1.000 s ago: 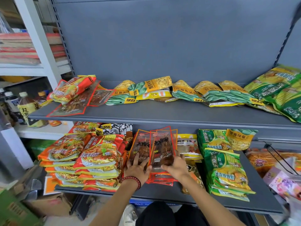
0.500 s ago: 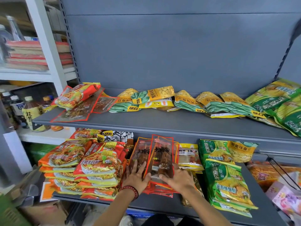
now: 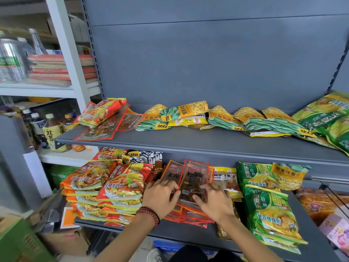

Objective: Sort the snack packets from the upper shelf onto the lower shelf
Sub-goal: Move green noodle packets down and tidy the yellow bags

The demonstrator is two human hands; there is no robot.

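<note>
Status: mid-sort, roughly halfway by my estimate.

I'm working at the grey lower shelf (image 3: 188, 234). My left grip (image 3: 160, 198) and right grip (image 3: 215, 202) are both open, with fingers spread flat on the face of two clear red-edged packets of dark skewer snack (image 3: 194, 181). These lean upright over a flat stack of same-type red-edged packets (image 3: 188, 216). I'm pressing, not pinching, as far as I can see; the thumbs sit on the front face too. My read is that I'm squaring these two onto their pile.

Done, on the lower shelf:
- two stacks of red-orange noodle packets (image 3: 105, 188), left of my grips
- a yellow pouch (image 3: 224, 175), just right of the skewer packets
- a stack of green noodle packets (image 3: 268, 207), further right
- one yellow-and-teal bean pouch (image 3: 287, 176), behind that stack

Left to move, on the grey upper shelf (image 3: 188, 142):
- one red noodle packet (image 3: 100, 113), lying on flat red-edged clear packets (image 3: 105, 128) at the left end
- a row of yellow-and-teal bean pouches (image 3: 222, 118) across the middle
- green noodle packets (image 3: 328, 118) piled at the right end

Each type has a matching pile below, so the remainder should be plain transfers. The bean pouches look like the biggest batch, and their lower pile is barely begun.
</note>
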